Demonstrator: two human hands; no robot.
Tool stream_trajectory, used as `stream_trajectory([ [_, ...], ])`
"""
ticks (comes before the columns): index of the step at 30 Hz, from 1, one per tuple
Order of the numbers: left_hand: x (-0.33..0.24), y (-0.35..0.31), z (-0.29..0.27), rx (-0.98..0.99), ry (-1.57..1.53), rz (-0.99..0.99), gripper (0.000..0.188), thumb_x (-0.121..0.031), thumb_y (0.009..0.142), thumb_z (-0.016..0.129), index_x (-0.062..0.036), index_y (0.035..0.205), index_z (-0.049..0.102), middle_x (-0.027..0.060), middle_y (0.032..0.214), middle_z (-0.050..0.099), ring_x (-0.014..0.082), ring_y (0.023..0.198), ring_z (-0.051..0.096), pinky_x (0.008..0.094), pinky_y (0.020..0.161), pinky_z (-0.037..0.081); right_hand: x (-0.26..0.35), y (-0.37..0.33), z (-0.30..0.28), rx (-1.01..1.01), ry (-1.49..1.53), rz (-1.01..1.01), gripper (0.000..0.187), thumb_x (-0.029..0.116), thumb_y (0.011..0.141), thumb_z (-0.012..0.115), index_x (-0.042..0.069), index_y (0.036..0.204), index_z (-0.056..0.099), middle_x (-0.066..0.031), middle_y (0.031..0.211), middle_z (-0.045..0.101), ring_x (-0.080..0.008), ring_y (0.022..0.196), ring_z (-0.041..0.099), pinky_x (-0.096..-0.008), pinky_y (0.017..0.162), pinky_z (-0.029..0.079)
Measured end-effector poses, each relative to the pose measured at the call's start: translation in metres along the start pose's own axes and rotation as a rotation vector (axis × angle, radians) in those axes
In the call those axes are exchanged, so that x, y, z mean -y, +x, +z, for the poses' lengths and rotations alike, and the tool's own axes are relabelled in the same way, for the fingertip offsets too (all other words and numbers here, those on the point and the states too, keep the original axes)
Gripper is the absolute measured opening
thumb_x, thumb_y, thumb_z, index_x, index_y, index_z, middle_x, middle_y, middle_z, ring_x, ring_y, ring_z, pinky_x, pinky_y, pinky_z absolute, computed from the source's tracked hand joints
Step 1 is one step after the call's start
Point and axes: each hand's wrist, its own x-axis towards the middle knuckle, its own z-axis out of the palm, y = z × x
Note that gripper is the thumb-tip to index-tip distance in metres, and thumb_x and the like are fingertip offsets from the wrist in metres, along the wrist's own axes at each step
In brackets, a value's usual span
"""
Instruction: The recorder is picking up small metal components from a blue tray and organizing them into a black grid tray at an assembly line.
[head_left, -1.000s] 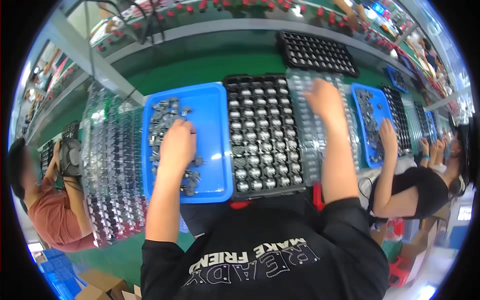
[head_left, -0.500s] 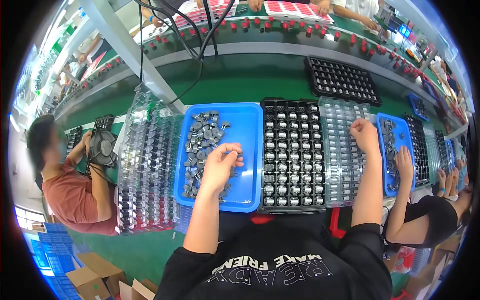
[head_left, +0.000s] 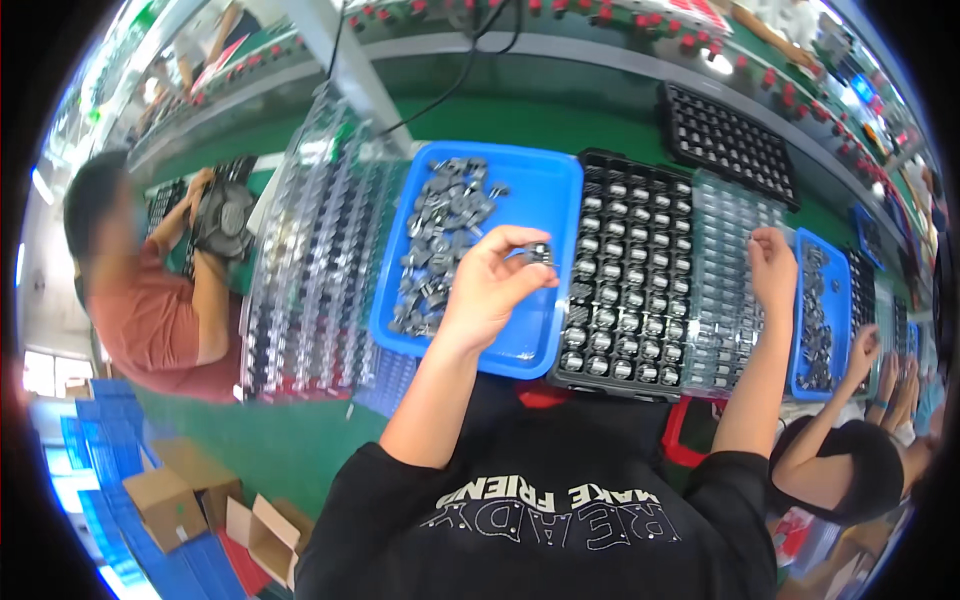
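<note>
My left hand (head_left: 492,287) is above the right side of a blue tray (head_left: 545,180), closed in a pinch. Between thumb and index finger sits a small dark cylindrical part (head_left: 540,254) with a shiny end. Loose grey parts (head_left: 440,235) with metal stems lie heaped in the tray's left half. My right hand (head_left: 773,268) is over the right edge of a clear plastic tray (head_left: 715,330), fingers drawn together; whatever they hold is hidden. Between my hands stands a black compartment tray (head_left: 612,388) with rows of silver-topped parts.
Stacked clear trays (head_left: 320,260) stand left of the blue tray. Another filled black tray (head_left: 730,140) lies farther back. At right is a second blue tray (head_left: 803,380) beside a co-worker's hand (head_left: 862,355). On the left, a person handles a black fan (head_left: 225,220). Cables hang overhead.
The view has shifted and tilted. My left hand has moved a little right over the blue tray and turned, so the part in its fingers now shows. My right hand stays by the clear tray.
</note>
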Motion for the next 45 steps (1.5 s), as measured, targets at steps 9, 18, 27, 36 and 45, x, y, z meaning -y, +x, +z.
stream_trajectory([
  [9,-0.007,-0.027,0.016,0.087,-0.037,0.026,0.046,-0.015,0.088,0.081,0.0046,0.123,0.06,0.0152,0.113,0.068,0.0199,0.098,0.069,0.0344,0.083,0.06,0.191,-0.127,0.022,0.349,1.045,-0.093,0.02,-0.006,0.091,0.066,-0.005,0.111,0.067,-0.0138,0.102,0.071,-0.0196,0.088,0.071,-0.031,0.08,0.059],
  [18,-0.016,-0.041,0.03,0.15,-0.051,0.166,0.04,-0.003,0.088,0.078,0.003,0.124,0.063,0.0085,0.115,0.069,0.012,0.098,0.067,0.0277,0.086,0.057,0.221,-0.147,0.043,0.017,0.668,-0.625,0.026,0.002,0.078,0.084,0.0,0.102,0.075,-0.0128,0.093,0.073,-0.0211,0.081,0.07,-0.0289,0.071,0.057],
  [27,-0.015,-0.047,0.023,0.132,0.082,0.149,0.04,-0.01,0.086,0.082,0.0038,0.12,0.065,0.0107,0.114,0.069,0.0161,0.101,0.067,0.0306,0.088,0.056,0.221,-0.152,0.039,0.019,0.561,-0.698,0.029,0.011,0.078,0.086,0.0,0.103,0.075,-0.0118,0.091,0.072,-0.0221,0.079,0.07,-0.0299,0.066,0.057],
  [36,-0.004,-0.05,0.02,0.113,0.039,0.052,0.036,-0.007,0.084,0.083,0.0,0.117,0.069,0.0094,0.116,0.069,0.0147,0.096,0.067,0.0305,0.082,0.057,0.204,-0.155,0.051,0.137,0.695,-0.53,0.028,0.014,0.076,0.089,0.0,0.093,0.071,-0.0107,0.089,0.071,-0.0203,0.08,0.07,-0.0297,0.07,0.056],
  [45,-0.01,-0.018,-0.002,-0.171,1.277,0.194,0.049,-0.013,0.078,0.083,-0.0029,0.124,0.067,0.0158,0.117,0.069,0.0298,0.102,0.068,0.0391,0.089,0.055,0.194,-0.063,0.082,0.341,0.327,-0.376,0.007,0.003,0.082,0.074,0.002,0.088,0.07,-0.009,0.086,0.067,-0.0195,0.078,0.067,-0.0297,0.074,0.055],
])
